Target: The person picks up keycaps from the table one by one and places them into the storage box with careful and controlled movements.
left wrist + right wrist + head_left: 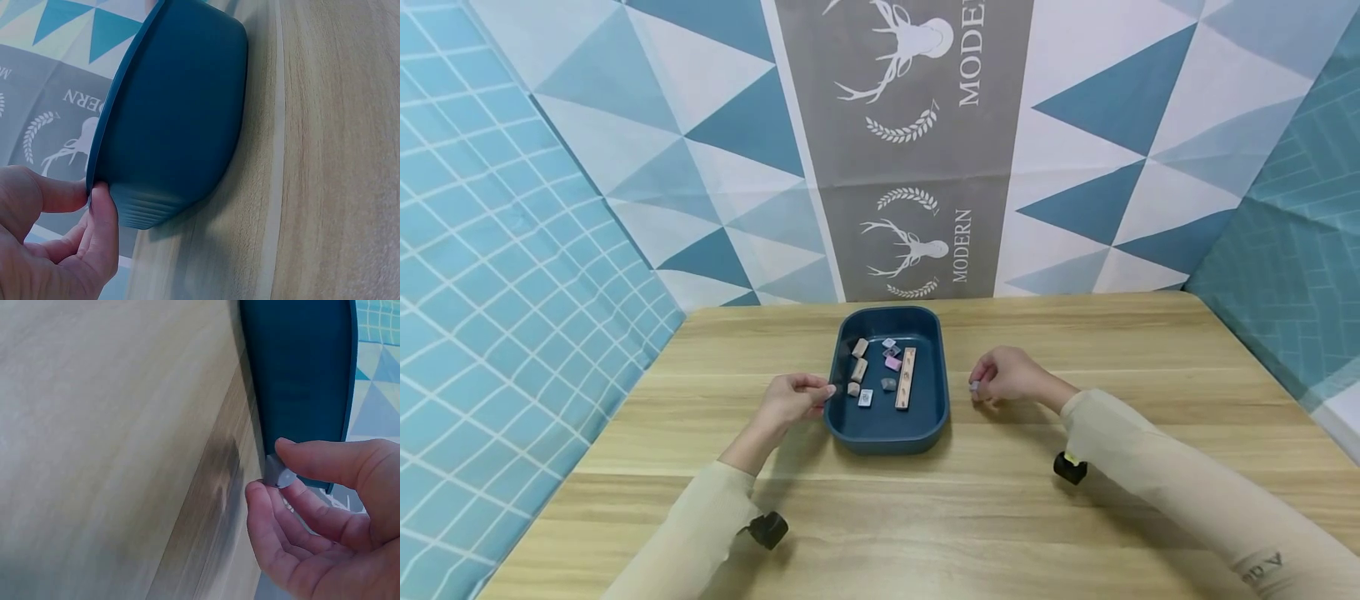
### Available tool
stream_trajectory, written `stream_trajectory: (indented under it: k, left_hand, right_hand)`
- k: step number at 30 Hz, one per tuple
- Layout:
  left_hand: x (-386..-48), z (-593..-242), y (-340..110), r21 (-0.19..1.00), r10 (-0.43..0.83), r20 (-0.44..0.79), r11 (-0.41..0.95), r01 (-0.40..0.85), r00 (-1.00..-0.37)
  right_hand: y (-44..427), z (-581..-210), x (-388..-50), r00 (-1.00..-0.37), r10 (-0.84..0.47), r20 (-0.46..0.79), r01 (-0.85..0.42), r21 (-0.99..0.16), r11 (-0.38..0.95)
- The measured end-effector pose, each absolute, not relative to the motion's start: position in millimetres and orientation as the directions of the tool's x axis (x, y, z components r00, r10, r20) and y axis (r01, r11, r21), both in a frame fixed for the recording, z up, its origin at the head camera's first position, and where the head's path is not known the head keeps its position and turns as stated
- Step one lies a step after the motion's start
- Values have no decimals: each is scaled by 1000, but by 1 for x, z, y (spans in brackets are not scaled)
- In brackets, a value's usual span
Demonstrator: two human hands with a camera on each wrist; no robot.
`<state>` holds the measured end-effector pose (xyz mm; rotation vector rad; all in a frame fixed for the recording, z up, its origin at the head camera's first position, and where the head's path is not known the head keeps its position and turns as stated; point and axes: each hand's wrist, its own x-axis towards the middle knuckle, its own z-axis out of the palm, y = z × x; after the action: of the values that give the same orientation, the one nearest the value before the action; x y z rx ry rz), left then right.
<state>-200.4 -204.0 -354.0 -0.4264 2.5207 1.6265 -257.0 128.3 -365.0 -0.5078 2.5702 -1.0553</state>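
Observation:
A dark blue plastic basin (889,447) stands on the wooden table. My left hand (790,400) pinches its left rim between thumb and fingers, and the left wrist view shows the grip on the basin's edge (103,137). To the right of the basin, my right hand (1009,375) holds a small grey faceted piece (278,472) between thumb and fingertips, just above the table. Inside the basin are a long wooden strip (906,379) with dark marks, several small wooden blocks (859,370), a white printed square (866,398), a pink piece (892,363) and a grey piece (889,384).
The table (880,525) has a light wood grain. Behind it hangs a cloth (917,167) with triangles and deer-head prints. Blue tile-patterned cloth (490,275) covers the left side. A black band device (767,530) sits at the left wrist, another (1070,468) at the right.

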Motion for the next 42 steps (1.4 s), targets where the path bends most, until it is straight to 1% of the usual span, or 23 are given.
stream_trajectory:
  k: [5,10,21,30,42]
  left_hand:
    - [-200,-355,-204,874,-171,-241,389,-290,-955]
    - [-199,-356,-204,867,-174,-247,399,-297,-953]
    - [-200,-354,-204,867,-184,-248,395,-303,-951]
    - [-200,-353,-204,858,-181,-255,410,-308,-950]
    - [-199,-352,-204,857,-183,-245,418,-301,-952]
  right_hand:
    - [133,-364,-256,-893,-435,-111,-226,-725,650]
    - [135,-361,-254,-895,-441,-61,-273,-707,653]
    - [135,-359,-253,-910,-413,19,-316,-675,666]
    - [134,-361,-252,-915,-403,32,-306,-705,639]
    - [132,-357,-251,-928,-373,6,-268,-705,656]
